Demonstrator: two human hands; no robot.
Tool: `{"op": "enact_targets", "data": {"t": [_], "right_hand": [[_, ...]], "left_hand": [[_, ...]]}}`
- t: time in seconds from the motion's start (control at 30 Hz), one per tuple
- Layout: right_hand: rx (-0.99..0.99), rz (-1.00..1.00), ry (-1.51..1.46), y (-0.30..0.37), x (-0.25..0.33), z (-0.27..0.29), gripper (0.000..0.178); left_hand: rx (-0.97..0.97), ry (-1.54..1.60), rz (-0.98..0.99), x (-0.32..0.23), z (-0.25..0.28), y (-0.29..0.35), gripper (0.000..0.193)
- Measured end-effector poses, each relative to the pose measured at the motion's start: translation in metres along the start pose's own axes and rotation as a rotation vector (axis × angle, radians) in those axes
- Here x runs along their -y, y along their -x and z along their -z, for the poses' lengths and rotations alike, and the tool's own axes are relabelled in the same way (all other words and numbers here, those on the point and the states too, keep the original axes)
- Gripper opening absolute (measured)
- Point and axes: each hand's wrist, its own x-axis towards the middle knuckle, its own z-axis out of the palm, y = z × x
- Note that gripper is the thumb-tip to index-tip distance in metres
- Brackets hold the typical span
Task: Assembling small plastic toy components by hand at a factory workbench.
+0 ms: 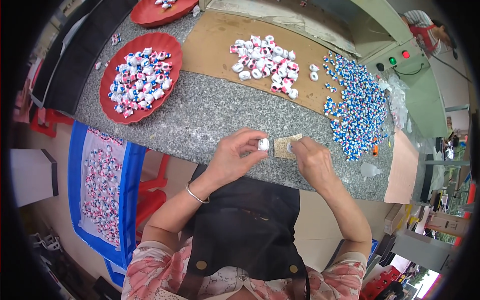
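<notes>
Between the thumb and fingers of my left hand (234, 154) is a small white rounded figurine part (263, 144), held just above the grey speckled worktop (210, 107). To its right, my right hand (313, 159) pinches a small pale piece (290, 147), partly hidden by the fingertips. That piece is over the right part of a tan, rough-looking pad (281, 148), and I cannot tell whether it touches the pad. A gap separates the two hands.
White and pink parts (257, 74) lie piled on brown cardboard (212, 47). Many tiny blue and white pieces (357, 107) spread at right. A red scalloped bowl (106, 97) holds figurines at left, above a blue crate (76, 185). A green machine (415, 85) stands at back right.
</notes>
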Motion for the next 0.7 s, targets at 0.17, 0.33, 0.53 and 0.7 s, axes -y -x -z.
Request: {"op": "enact_targets", "data": {"t": [0.17, 0.33, 0.53, 0.7], "right_hand": [[0.105, -0.047, -0.048, -0.001, -0.001, 0.007, 0.009], [-0.015, -0.325, -0.384, 0.005, 0.006, 0.01, 0.012], [0.011, -0.774, -1.115, 0.016, 0.018, 0.01, 0.013], [0.008, -0.639, -0.982, 0.022, 0.027, 0.012, 0.012]], "left_hand": [[-0.06, -0.28, -0.104, 0.007, -0.001, 0.007, 0.032], [-0.072, -0.355, -0.22, 0.017, -0.017, 0.001, 0.031], [-0.018, -0.402, -0.293, 0.018, -0.028, -0.001, 0.032], [0.12, -0.307, -0.297, 0.017, -0.022, -0.005, 0.034]]}}
